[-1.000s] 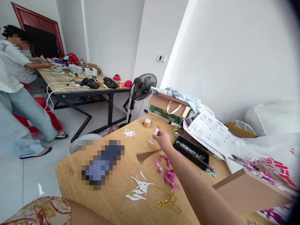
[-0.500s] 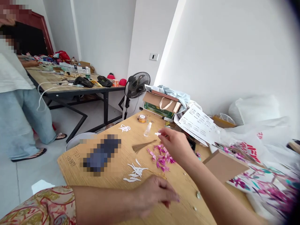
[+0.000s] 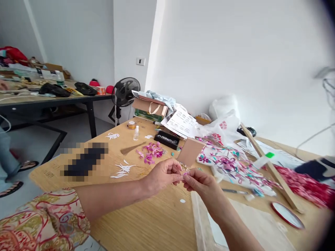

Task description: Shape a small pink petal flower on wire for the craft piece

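Observation:
Fingertip to fingertip, my left hand [image 3: 163, 177] and my right hand [image 3: 201, 182] meet above the wooden table [image 3: 146, 219]. Both are closed in a pinch, and a small purple bit shows between them, too small to name. Beyond my left hand lie slim white leaf-shaped pieces [image 3: 123, 169] and a heap of pink-purple petals [image 3: 150, 152]. A fan-shaped brown bundle of fine strands [image 3: 132, 148] is left of the petals. Below my fingers a white disc [image 3: 182, 200] lies on the table.
Farther back are a small clear bottle [image 3: 136, 133], a spool [image 3: 131, 124] and a black box [image 3: 166, 140]. On the right lie a brown board [image 3: 190, 151], embroidered cloth [image 3: 230, 160], a wooden bar [image 3: 272, 167] and a round red-rimmed mirror-like thing [image 3: 288, 215]. A fan [image 3: 127, 92] stands behind.
The view has swung right. My right hand has drawn back from beside the petals to meet my left hand. A small white piece it held now seems to lie near the bottle.

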`<state>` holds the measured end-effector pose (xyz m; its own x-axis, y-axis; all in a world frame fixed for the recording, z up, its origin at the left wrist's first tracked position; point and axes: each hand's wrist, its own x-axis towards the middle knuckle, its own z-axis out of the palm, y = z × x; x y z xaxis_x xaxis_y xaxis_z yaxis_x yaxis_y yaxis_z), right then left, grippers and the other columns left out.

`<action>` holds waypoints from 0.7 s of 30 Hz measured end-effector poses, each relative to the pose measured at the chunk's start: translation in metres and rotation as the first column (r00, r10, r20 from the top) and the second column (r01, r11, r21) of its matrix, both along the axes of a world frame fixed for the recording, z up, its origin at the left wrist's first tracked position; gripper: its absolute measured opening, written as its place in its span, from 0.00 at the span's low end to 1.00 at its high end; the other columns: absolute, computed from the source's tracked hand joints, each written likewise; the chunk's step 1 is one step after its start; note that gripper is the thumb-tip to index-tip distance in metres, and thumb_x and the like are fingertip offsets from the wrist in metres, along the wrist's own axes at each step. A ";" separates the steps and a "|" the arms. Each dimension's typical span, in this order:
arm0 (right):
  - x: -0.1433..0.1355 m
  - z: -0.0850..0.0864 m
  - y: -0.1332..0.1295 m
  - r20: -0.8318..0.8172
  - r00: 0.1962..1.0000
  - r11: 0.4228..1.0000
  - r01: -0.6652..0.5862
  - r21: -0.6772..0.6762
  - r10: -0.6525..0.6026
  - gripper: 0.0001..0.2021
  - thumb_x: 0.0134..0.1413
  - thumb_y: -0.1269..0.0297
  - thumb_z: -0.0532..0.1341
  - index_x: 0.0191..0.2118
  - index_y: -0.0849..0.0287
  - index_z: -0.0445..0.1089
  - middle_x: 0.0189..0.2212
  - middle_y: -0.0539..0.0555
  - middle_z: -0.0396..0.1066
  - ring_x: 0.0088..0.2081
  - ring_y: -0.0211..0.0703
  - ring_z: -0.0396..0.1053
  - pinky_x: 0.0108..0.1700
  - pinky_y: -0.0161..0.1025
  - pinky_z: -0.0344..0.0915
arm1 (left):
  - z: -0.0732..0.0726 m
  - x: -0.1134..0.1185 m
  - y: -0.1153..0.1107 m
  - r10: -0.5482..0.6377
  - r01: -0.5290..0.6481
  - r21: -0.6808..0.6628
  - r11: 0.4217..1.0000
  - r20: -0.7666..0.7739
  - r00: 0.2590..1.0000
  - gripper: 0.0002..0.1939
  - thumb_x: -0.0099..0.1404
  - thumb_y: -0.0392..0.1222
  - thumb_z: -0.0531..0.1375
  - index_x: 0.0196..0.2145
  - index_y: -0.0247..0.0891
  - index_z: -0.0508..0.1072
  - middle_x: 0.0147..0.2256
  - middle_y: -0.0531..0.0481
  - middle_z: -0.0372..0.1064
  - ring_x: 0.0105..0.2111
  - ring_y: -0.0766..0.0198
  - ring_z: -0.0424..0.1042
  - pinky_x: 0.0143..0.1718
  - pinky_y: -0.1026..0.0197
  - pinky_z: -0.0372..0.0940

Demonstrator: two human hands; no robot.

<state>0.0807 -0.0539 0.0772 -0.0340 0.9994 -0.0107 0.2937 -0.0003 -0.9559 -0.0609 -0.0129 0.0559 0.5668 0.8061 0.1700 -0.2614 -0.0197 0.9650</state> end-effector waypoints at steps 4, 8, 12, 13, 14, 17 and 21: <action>0.020 -0.007 -0.018 0.111 0.986 0.980 0.103 0.170 -0.123 0.10 0.44 0.58 0.57 0.20 0.58 0.64 0.16 0.46 0.59 0.22 0.35 0.57 0.25 0.33 0.54 | -0.002 0.021 -0.007 -0.055 0.056 0.005 0.998 -0.111 0.992 0.11 0.48 0.43 0.61 0.27 0.34 0.65 0.22 0.56 0.61 0.22 0.72 0.59 0.26 0.67 0.55; 0.032 -0.016 -0.035 0.397 0.868 0.916 0.145 0.373 -0.298 0.11 0.49 0.62 0.53 0.20 0.57 0.62 0.17 0.47 0.60 0.22 0.36 0.57 0.25 0.33 0.53 | -0.007 0.040 -0.009 -0.118 0.118 -0.013 0.993 -0.196 0.973 0.11 0.49 0.44 0.60 0.26 0.33 0.70 0.21 0.55 0.61 0.22 0.72 0.57 0.25 0.67 0.53; 0.038 -0.026 -0.041 0.508 0.755 0.864 0.151 0.480 -0.415 0.10 0.52 0.65 0.50 0.23 0.58 0.63 0.23 0.51 0.64 0.25 0.38 0.61 0.27 0.34 0.54 | -0.014 0.058 -0.008 -0.145 0.143 -0.026 0.989 -0.195 0.970 0.11 0.50 0.44 0.59 0.27 0.33 0.73 0.20 0.55 0.59 0.22 0.72 0.54 0.25 0.67 0.51; 0.039 -0.029 -0.040 0.503 0.749 0.858 0.168 0.485 -0.431 0.10 0.52 0.65 0.50 0.24 0.58 0.64 0.23 0.52 0.65 0.26 0.39 0.62 0.28 0.35 0.55 | -0.015 0.061 -0.008 -0.147 0.142 -0.035 0.989 -0.193 0.970 0.11 0.49 0.44 0.59 0.27 0.33 0.73 0.19 0.55 0.59 0.22 0.72 0.54 0.25 0.67 0.51; 0.041 -0.031 -0.040 0.481 0.756 0.854 0.194 0.483 -0.444 0.09 0.51 0.64 0.51 0.25 0.58 0.65 0.24 0.52 0.66 0.26 0.39 0.62 0.29 0.35 0.55 | -0.016 0.063 -0.007 -0.146 0.139 -0.048 0.989 -0.193 0.970 0.11 0.49 0.44 0.60 0.26 0.33 0.73 0.19 0.55 0.58 0.22 0.72 0.54 0.25 0.67 0.50; 0.046 -0.033 -0.036 0.295 0.840 0.860 0.329 0.389 -0.455 0.07 0.47 0.62 0.56 0.23 0.57 0.65 0.22 0.51 0.66 0.25 0.39 0.61 0.29 0.36 0.55 | -0.016 0.067 -0.006 -0.145 0.132 -0.074 0.989 -0.206 0.968 0.10 0.48 0.44 0.60 0.25 0.34 0.73 0.18 0.56 0.58 0.21 0.72 0.54 0.24 0.67 0.50; 0.052 -0.031 -0.030 0.073 0.924 0.916 0.356 0.184 -0.374 0.10 0.44 0.58 0.58 0.20 0.58 0.65 0.17 0.48 0.63 0.22 0.37 0.59 0.26 0.35 0.56 | -0.012 0.066 -0.003 -0.134 0.128 -0.040 0.991 -0.243 0.961 0.09 0.49 0.44 0.60 0.24 0.34 0.72 0.18 0.56 0.58 0.21 0.72 0.54 0.24 0.67 0.50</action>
